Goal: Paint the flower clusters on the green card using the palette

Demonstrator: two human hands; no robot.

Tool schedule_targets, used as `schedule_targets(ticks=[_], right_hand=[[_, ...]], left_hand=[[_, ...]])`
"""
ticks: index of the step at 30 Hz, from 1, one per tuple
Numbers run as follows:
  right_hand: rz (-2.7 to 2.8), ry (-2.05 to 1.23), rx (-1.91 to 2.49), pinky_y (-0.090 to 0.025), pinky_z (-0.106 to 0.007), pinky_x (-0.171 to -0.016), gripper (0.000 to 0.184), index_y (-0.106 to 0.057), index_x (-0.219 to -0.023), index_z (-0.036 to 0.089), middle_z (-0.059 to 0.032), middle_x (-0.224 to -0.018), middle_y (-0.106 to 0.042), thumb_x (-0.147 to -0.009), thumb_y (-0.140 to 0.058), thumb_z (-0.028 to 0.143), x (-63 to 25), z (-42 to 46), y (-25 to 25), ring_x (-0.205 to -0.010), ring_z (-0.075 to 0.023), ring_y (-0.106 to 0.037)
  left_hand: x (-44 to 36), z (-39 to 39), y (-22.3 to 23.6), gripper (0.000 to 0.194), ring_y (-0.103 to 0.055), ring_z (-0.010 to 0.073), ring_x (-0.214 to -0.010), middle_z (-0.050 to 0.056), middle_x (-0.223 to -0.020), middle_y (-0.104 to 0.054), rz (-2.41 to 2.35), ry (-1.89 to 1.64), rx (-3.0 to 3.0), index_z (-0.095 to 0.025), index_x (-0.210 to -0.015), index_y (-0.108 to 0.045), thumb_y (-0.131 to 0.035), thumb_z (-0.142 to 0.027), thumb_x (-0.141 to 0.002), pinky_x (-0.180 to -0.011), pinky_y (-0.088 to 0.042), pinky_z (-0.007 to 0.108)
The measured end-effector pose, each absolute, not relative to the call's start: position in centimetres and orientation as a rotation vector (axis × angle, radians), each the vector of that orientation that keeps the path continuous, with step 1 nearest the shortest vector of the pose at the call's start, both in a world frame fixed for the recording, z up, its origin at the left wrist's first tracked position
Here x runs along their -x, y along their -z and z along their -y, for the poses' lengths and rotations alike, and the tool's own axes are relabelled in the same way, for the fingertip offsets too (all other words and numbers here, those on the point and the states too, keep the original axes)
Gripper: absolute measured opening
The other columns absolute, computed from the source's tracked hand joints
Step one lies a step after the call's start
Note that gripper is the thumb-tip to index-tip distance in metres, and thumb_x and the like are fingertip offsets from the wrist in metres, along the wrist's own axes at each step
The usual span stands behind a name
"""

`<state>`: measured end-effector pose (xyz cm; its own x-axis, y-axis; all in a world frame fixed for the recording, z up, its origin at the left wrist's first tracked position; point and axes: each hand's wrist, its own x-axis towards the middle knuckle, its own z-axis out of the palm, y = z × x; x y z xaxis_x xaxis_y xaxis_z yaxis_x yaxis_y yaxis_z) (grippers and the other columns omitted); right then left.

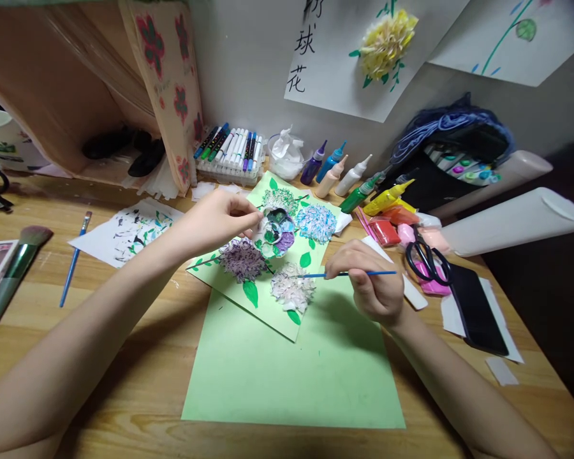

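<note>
My left hand (232,213) pinches the rim of a small paint palette (286,243), its wells smeared with white, green, dark and purple paint. It is held over a green card (282,322) bearing raised flower clusters. My right hand (366,280) grips a thin blue paintbrush (385,273), its tip at the pale pinkish-white flower (293,288). Left of that flower is a purple one (243,260); a blue one (316,223) and a green one (280,199) lie farther back. Painted green leaves surround them. Beneath the card lies a larger green sheet (291,389).
Paint bottles (335,175) line the wall beside a marker box (229,150) and a bowl of white tissue (287,153). To the right are scissors (428,262) and a black phone (478,309). A paint-marked paper (134,233) and another brush (74,271) lie left.
</note>
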<state>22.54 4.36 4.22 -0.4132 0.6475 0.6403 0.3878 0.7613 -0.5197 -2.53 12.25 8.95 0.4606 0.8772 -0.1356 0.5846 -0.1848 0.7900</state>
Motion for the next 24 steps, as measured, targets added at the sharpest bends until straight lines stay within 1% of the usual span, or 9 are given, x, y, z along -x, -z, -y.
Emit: schedule_targets(ticks=[6,13,17,21,24], right_hand=[[2.019,-0.412,0.769,-0.045,-0.032,-0.062,0.036,-0.061,-0.077,0.018,-0.0044,-0.065,-0.063,-0.098,-0.035,0.030,-22.49,-4.34,-4.34,-0.064,-0.0165,-0.057],[1.999,-0.380,0.853,-0.045,-0.033,-0.064,0.034,-0.061,-0.079,0.018,-0.0044,-0.068,-0.063,-0.098,-0.036,0.030,-22.53,-4.65,-4.08,-0.066,-0.0164,-0.057],[1.931,-0.459,0.831,-0.045,-0.033,-0.064,0.036,-0.061,-0.077,0.019,-0.0037,-0.067,-0.063,-0.098,-0.034,0.031,-22.66,-4.65,-4.06,-0.064,-0.0160,-0.057],[1.982,-0.554,0.867,-0.044,-0.033,-0.063,0.039,-0.061,-0.075,0.018,-0.0041,-0.066,-0.062,-0.098,-0.034,0.033,-22.37,-4.63,-4.11,-0.064,-0.0162,-0.056],[1.980,-0.505,0.916,-0.044,-0.032,-0.064,0.037,-0.060,-0.076,0.018,-0.0039,-0.067,-0.062,-0.098,-0.035,0.033,-22.46,-4.78,-4.04,-0.065,-0.0160,-0.056]], left_hand=[[2.52,-12.15,-9.02,0.024,-0.063,0.0166,-0.070,0.005,-0.070,-0.070,-1.214,-0.452,-1.869,-0.016,-0.064,-0.067,-0.055,-0.031,-0.079,-0.066,-0.047,0.028],[2.50,-12.07,-9.25,0.026,-0.064,0.0171,-0.072,0.006,-0.072,-0.071,-1.234,-0.438,-1.891,-0.016,-0.066,-0.068,-0.053,-0.033,-0.081,-0.067,-0.047,0.028],[2.53,-12.11,-9.20,0.025,-0.064,0.0170,-0.070,0.006,-0.070,-0.070,-1.234,-0.438,-1.895,-0.017,-0.066,-0.067,-0.054,-0.033,-0.080,-0.065,-0.046,0.028],[2.59,-12.18,-9.12,0.025,-0.064,0.0174,-0.070,0.006,-0.070,-0.070,-1.239,-0.442,-1.903,-0.018,-0.065,-0.066,-0.054,-0.034,-0.079,-0.063,-0.045,0.027],[2.66,-12.25,-9.05,0.026,-0.063,0.0179,-0.070,0.006,-0.071,-0.071,-1.239,-0.435,-1.910,-0.018,-0.067,-0.068,-0.054,-0.035,-0.079,-0.063,-0.045,0.027]])
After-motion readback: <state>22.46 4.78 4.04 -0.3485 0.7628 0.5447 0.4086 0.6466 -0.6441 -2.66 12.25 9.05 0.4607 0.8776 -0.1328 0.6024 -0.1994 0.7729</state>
